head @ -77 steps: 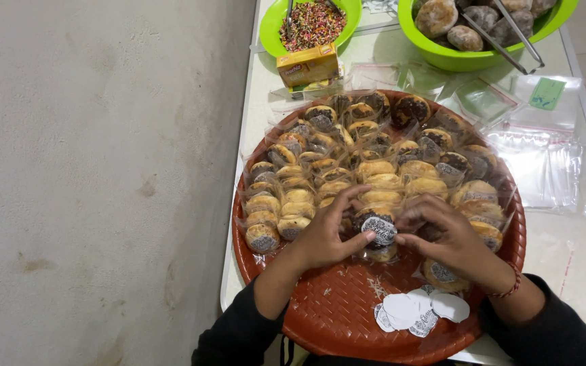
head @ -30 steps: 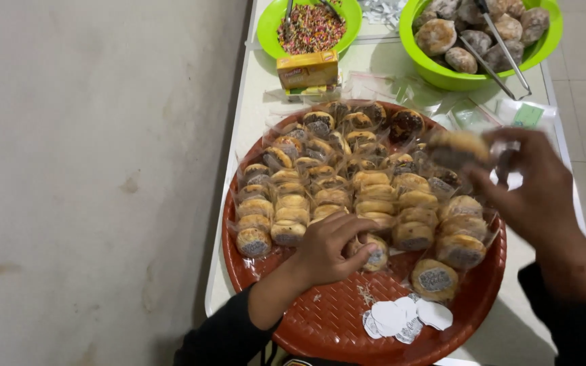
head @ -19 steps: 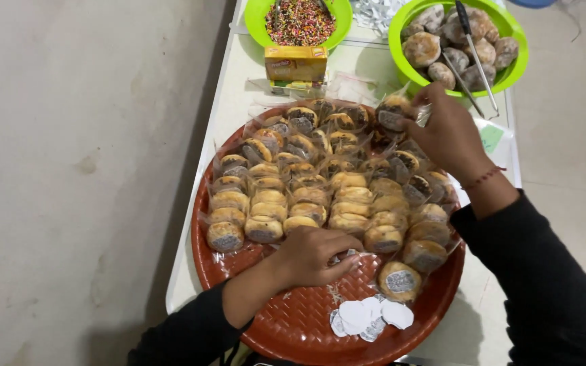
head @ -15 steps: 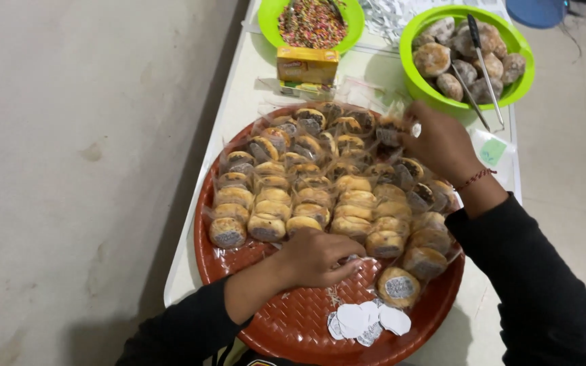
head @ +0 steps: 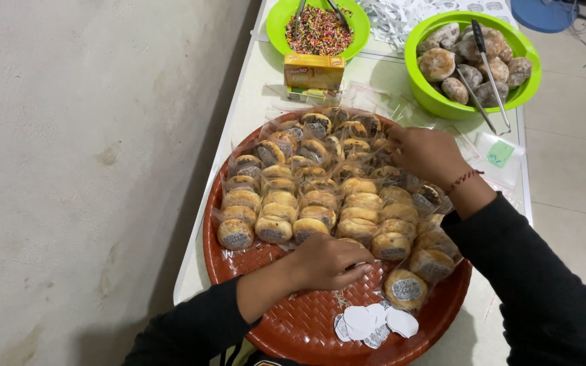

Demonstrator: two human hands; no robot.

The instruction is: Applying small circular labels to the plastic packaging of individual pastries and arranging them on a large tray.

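- The wall point(head: 89, 169) fills the left side of the view, with the white table point(head: 256, 74) running along it away from the person.
- The red woven tray point(head: 306, 325) sits on the near end of the table and is packed with rows of wrapped pastries point(head: 320, 203); the rows run left to right across the tray, stacked front to back.
- The left hand point(head: 327, 261) lies palm down at the near edge of those rows, fingers curled and resting on the tray just in front of the nearest pastries. I cannot tell whether anything is pinched under it.
- Just right of that hand and nearer the person, a small heap of white round stickers point(head: 374, 322) lies on the bare tray, beside one lone wrapped pastry point(head: 406, 289).
- The right hand point(head: 428, 156) reaches across to the far right of the tray, fingers bent down onto a wrapped pastry in the back rows; its grip is hidden by the back of the hand, so I cannot tell how firmly it holds.
- So the back rows lie nearer the right hand, the front row and stickers nearer the left.
- Beyond the tray stand a yellow box point(head: 315, 71), a green bowl of sprinkles point(head: 278, 17) and, further right, a green bowl of unwrapped pastries point(head: 435, 102) with tongs point(head: 486, 64).
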